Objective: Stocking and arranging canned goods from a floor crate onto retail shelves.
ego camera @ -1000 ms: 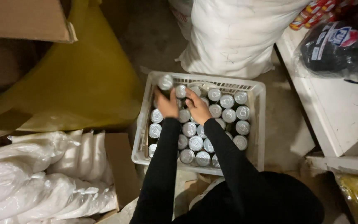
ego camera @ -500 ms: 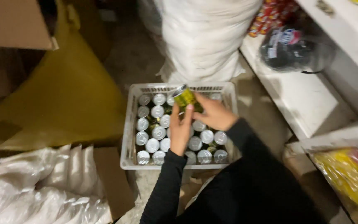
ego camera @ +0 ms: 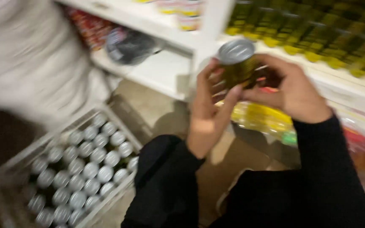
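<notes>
Both hands hold one green can (ego camera: pixel 237 63) with a silver lid, raised upright in front of a white shelf. My left hand (ego camera: pixel 208 114) wraps its left side, fingers up along the can. My right hand (ego camera: pixel 290 90) grips it from the right and behind. Both arms wear black sleeves. Below and to the left stands a white plastic crate (ego camera: pixel 17 164) filled with several cans (ego camera: pixel 85 169) showing silver tops. The picture is blurred by motion.
A white shelf unit (ego camera: pixel 165 69) holds a dark bag (ego camera: pixel 129 44) on its lower board. Rows of green and yellow cans (ego camera: pixel 317 29) fill the upper right shelf. Yellow packets (ego camera: pixel 262 118) lie lower right. A large white sack (ego camera: pixel 30 59) fills the upper left.
The view has swung from the crate up toward the shelves. The can lifted out of the crate is now held high in both hands near the shelf.
</notes>
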